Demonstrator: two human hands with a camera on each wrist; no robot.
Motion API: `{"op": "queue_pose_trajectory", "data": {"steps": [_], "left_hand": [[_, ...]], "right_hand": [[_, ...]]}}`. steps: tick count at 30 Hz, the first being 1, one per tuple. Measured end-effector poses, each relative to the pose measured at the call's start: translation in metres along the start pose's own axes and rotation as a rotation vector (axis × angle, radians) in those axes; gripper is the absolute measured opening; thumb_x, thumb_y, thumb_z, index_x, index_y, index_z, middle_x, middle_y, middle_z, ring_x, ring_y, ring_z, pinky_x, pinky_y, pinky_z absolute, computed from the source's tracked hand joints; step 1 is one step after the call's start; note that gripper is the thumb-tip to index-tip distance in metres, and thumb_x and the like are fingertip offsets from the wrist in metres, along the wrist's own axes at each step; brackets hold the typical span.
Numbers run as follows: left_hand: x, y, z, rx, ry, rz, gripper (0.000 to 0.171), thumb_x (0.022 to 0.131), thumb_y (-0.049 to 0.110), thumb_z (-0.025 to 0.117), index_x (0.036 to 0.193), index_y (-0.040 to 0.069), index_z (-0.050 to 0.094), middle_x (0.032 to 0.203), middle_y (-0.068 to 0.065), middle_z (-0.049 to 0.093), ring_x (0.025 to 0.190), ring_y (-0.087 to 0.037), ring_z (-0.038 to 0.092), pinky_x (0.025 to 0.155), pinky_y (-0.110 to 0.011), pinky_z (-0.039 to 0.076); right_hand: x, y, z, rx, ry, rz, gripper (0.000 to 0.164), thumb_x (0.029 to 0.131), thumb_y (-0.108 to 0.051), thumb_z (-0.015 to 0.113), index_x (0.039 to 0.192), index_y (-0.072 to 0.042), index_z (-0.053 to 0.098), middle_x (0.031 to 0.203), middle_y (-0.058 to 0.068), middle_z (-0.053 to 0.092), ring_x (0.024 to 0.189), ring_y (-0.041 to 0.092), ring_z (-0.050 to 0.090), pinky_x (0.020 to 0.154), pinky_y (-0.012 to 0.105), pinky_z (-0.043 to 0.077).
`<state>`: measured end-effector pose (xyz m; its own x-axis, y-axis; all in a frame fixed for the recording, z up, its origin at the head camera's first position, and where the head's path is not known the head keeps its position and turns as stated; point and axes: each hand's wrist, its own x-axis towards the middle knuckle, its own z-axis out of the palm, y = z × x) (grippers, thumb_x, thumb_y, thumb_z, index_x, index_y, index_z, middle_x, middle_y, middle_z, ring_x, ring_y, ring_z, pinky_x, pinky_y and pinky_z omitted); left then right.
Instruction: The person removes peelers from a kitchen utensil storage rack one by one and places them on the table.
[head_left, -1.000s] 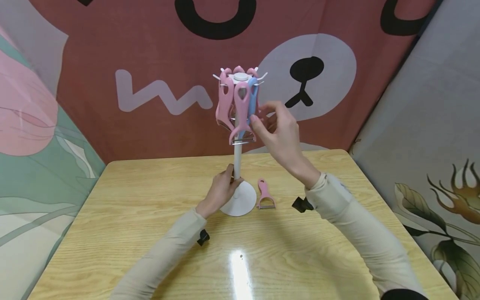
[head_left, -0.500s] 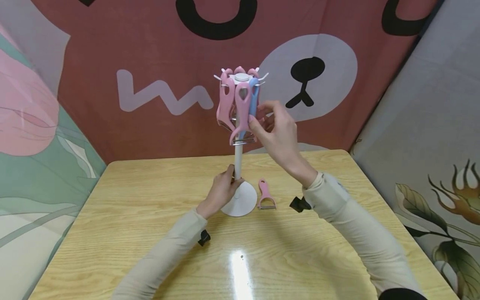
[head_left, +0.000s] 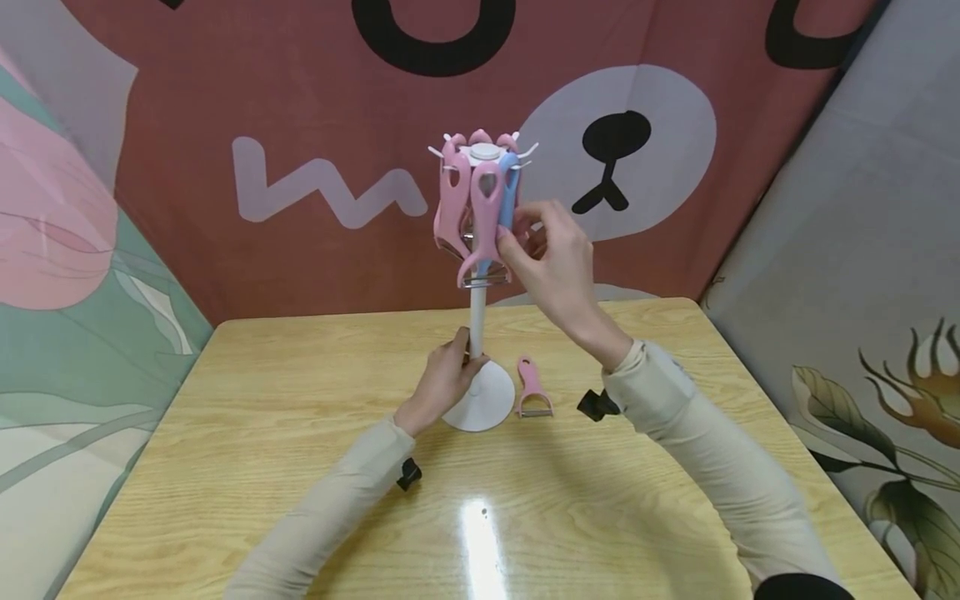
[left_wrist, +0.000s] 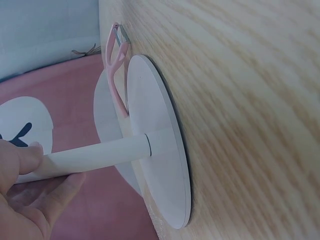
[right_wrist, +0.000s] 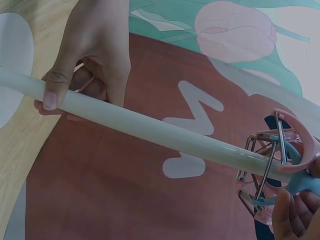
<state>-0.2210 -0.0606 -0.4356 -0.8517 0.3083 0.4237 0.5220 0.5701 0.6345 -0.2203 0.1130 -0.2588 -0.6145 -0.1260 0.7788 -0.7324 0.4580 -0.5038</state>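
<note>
A white stand with a thin pole (head_left: 477,312) and a round base (head_left: 483,400) stands on the table, its top ring of hooks hung with several pink peelers (head_left: 452,196). One blue peeler (head_left: 507,193) hangs among them on the right side. My left hand (head_left: 441,377) grips the pole low down, thumb and fingers around it in the left wrist view. Up at the hooks, my right hand (head_left: 558,262) pinches the blue peeler between thumb and fingers, close beside the front pink peeler (head_left: 486,200). In the right wrist view the blue peeler's head (right_wrist: 302,181) shows between the fingertips.
A loose pink peeler (head_left: 530,387) lies on the wooden table (head_left: 300,400) just right of the base. Printed cloth (head_left: 337,267) hangs behind the table's back edge and along both sides. Some bare white hooks (head_left: 528,152) stick out at the top right.
My right hand has shifted very slightly left, toward the pole. The left hand keeps its grip, and the peelers hang as before.
</note>
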Motion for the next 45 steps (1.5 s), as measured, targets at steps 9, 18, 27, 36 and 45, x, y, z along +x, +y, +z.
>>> {"op": "queue_pose_trajectory", "data": {"steps": [9, 18, 27, 36, 45], "left_hand": [[-0.001, 0.001, -0.001, -0.009, -0.002, -0.009, 0.021, 0.094, 0.009, 0.068, 0.105, -0.002, 0.053, 0.086, -0.014, 0.067, 0.068, -0.019, 0.065, 0.053, -0.027, 0.052], [0.000, 0.001, 0.000, -0.011, -0.001, -0.013, 0.021, 0.094, 0.008, 0.068, 0.105, -0.001, 0.053, 0.085, -0.013, 0.067, 0.065, -0.017, 0.063, 0.051, -0.026, 0.050], [-0.003, 0.002, 0.000, -0.002, -0.007, 0.001, 0.021, 0.095, 0.010, 0.068, 0.105, -0.001, 0.053, 0.085, -0.012, 0.066, 0.065, -0.017, 0.062, 0.051, -0.025, 0.050], [-0.002, 0.002, 0.000, 0.014, -0.003, 0.004, 0.021, 0.094, 0.008, 0.068, 0.105, -0.001, 0.053, 0.083, -0.012, 0.066, 0.065, -0.017, 0.062, 0.051, -0.025, 0.050], [-0.002, 0.000, 0.001, 0.013, -0.003, 0.005, 0.022, 0.094, 0.008, 0.068, 0.106, -0.001, 0.053, 0.083, -0.012, 0.066, 0.064, -0.015, 0.060, 0.050, -0.025, 0.049]], "right_hand": [[0.001, -0.001, -0.002, -0.002, -0.005, -0.009, 0.022, 0.094, -0.018, 0.068, 0.107, 0.000, 0.063, 0.091, 0.009, 0.059, 0.067, 0.012, 0.057, 0.055, 0.024, 0.046], [0.003, 0.001, -0.004, -0.012, 0.008, -0.043, 0.024, 0.094, -0.018, 0.067, 0.108, 0.000, 0.063, 0.091, 0.008, 0.061, 0.067, 0.012, 0.058, 0.056, 0.024, 0.048], [0.004, 0.002, -0.006, 0.000, 0.020, -0.054, 0.023, 0.094, -0.018, 0.069, 0.108, 0.000, 0.063, 0.091, 0.007, 0.062, 0.069, 0.012, 0.058, 0.058, 0.030, 0.050], [0.004, 0.000, -0.009, 0.007, 0.013, -0.086, 0.022, 0.094, -0.017, 0.069, 0.107, -0.001, 0.063, 0.091, 0.008, 0.062, 0.069, 0.013, 0.058, 0.059, 0.031, 0.051], [0.004, 0.000, -0.012, 0.000, 0.008, -0.095, 0.022, 0.093, -0.017, 0.069, 0.106, 0.000, 0.064, 0.090, 0.007, 0.061, 0.072, 0.013, 0.058, 0.060, 0.024, 0.050]]}}
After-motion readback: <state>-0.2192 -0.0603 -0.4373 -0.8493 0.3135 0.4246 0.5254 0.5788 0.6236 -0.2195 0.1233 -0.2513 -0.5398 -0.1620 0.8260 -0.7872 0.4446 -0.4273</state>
